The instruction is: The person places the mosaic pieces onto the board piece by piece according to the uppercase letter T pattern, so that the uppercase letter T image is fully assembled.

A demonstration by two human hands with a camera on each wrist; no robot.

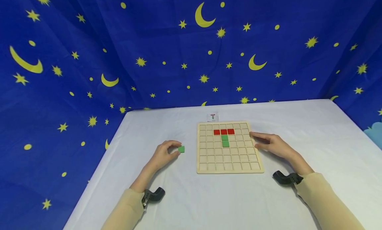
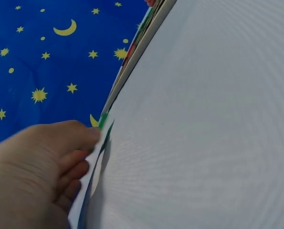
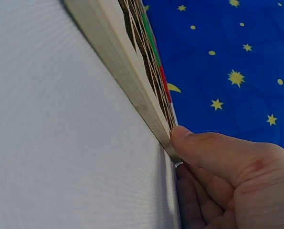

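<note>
Overhead, the left hand (image 1: 163,153) pinches a green tile (image 1: 181,149) on the white bench (image 1: 209,203), just left of the wooden grid board (image 1: 229,168). 3 red tiles (image 1: 223,131) and 2 green ones (image 1: 225,141) sit in it. At the left wrist, fingertips (image 2: 87,136) clamp the tile's edge. At the right wrist, the right hand (image 3: 227,176) rests relaxed, thumb against the board's rim.

Pale matt wooden board (image 1: 229,170), smooth white tablecloth (image 1: 209,203), printed blue fabric backdrop (image 1: 149,40)

White-covered table (image 1: 298,130); blue backdrop cloth (image 1: 149,40) with yellow stars, moons hung behind; even light.
</note>
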